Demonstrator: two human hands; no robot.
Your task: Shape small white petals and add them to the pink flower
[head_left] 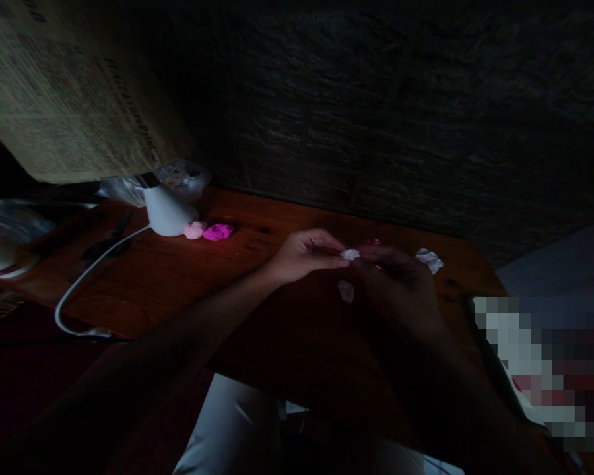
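Over the middle of a dim wooden table (178,277), both my hands pinch one small whitish lump (349,254), whose material I cannot make out. My left hand (304,256) grips its left side between thumb and fingertips. From the right, the fingers of my right hand (400,280) close on it too; shadow hides part of them. Just below the hands lies a pale flat piece (346,291). A white crumpled piece (429,261) rests right of my right hand. Small pink bits (376,242) show behind its fingers.
A bright magenta lump (218,231) and a light pink lump (195,229) sit by the white lamp base (171,210), under a newsprint-patterned shade (79,99). Its white cable (79,277) loops over the table's left part, near dark scissors (109,245). A dark wall (376,119) stands behind.
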